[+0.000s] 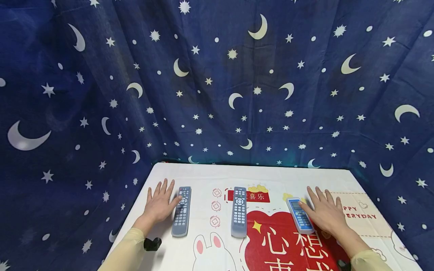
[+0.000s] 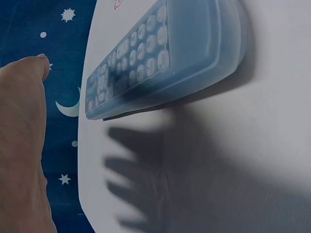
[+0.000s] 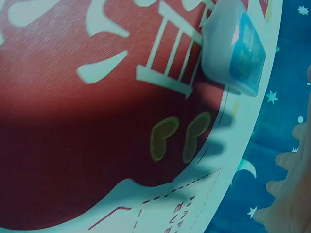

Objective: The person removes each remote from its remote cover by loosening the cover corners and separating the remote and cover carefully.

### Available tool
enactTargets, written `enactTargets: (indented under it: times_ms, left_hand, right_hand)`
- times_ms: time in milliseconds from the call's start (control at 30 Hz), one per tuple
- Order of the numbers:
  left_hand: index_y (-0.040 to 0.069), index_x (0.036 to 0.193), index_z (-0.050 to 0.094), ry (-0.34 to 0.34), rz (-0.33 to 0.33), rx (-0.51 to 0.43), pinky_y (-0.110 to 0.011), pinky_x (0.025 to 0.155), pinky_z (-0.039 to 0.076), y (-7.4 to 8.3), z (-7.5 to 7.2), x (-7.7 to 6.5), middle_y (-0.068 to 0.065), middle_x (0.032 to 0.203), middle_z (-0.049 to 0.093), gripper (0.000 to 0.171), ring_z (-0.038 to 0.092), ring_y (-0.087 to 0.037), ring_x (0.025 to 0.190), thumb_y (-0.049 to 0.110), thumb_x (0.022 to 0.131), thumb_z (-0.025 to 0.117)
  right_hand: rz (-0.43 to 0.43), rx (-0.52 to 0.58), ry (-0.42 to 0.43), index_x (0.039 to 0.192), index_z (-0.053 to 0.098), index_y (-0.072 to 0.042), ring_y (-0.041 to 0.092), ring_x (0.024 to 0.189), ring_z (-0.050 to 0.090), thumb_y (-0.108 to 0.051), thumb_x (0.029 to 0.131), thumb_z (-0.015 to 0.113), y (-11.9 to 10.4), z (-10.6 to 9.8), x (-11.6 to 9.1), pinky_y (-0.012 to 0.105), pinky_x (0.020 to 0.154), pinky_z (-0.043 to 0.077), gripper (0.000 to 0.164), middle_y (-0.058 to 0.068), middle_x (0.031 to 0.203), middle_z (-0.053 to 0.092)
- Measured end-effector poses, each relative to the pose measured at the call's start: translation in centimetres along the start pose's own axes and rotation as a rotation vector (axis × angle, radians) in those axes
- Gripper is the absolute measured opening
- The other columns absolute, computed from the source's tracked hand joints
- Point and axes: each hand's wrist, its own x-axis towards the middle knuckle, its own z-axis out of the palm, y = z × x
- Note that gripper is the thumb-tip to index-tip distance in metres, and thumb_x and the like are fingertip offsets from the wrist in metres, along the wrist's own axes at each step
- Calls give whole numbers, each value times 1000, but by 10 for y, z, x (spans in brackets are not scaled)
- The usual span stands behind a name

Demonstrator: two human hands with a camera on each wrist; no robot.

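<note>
- Left hand (image 1: pixel 159 205): left of the middle remote, fingers straight and spread, holding nothing; from above its thumb overlaps the left remote, yet the left wrist view shows the palm raised off the desk (image 1: pixel 203 173).
- Left remote (image 1: pixel 181 216): flat on the desk, left of the middle remote. Its translucent cover looks soft and grippy; it should be light, with a stiff body. Best pinched across the long sides at mid-length, clear of the buttons.
- Middle remote (image 1: pixel 239 212): flat, between the other two, beyond both hands' fingers. Long and slim, likely to handle alike; a waist grip should balance it.
- Right remote (image 1: pixel 301 220): right of the middle remote, shorter, set aslant. Probably light and rigid; hold the side edges, sparing the screen.
- Right hand (image 1: pixel 325 214): farthest right of the middle remote, open-fingered, grasping nothing, thumb over the right remote; contact looks unlikely.
</note>
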Motion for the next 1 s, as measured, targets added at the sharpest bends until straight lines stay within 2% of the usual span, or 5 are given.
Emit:
enactTargets:
  times_ms: [267,400,500,700,1000]
  left_hand:
    - [8,164,19,-18,-17,-91,-72,115,-4,-3,-6,-2,-26,167,13,82,8,-49,152,59,104,42]
    - [4,163,17,-48,-24,-179,-75,113,-1,-3,-13,-5,-29,166,12,82,8,-52,150,59,105,37]
    - [3,163,17,-90,-39,-287,-75,113,1,0,-25,-7,-29,166,10,81,7,-53,150,58,106,35]
    - [3,163,13,-188,-59,-543,-65,119,9,7,-44,-11,-29,166,8,81,7,-49,151,51,106,46]
    - [0,161,19,-289,-152,-775,-66,111,32,5,-47,-13,-34,160,23,79,26,-52,146,42,105,55]
  right_hand:
    - [-52,47,61,156,34,0,60,141,21,-59,97,56,-31,-3,13,77,111,4,87,36,153,33]
    - [-102,156,140,150,44,1,55,138,34,-45,98,63,-63,-7,25,74,112,15,72,33,145,47]
    - [-130,250,152,147,50,0,51,135,41,-36,98,66,-94,-11,34,70,112,21,63,30,141,53]
    - [-142,397,50,151,50,-9,42,140,41,-32,94,71,-166,-13,46,64,115,27,64,21,148,51]
    - [-158,627,-117,154,48,-21,32,143,41,-38,96,69,-250,9,52,60,112,37,63,8,151,52]
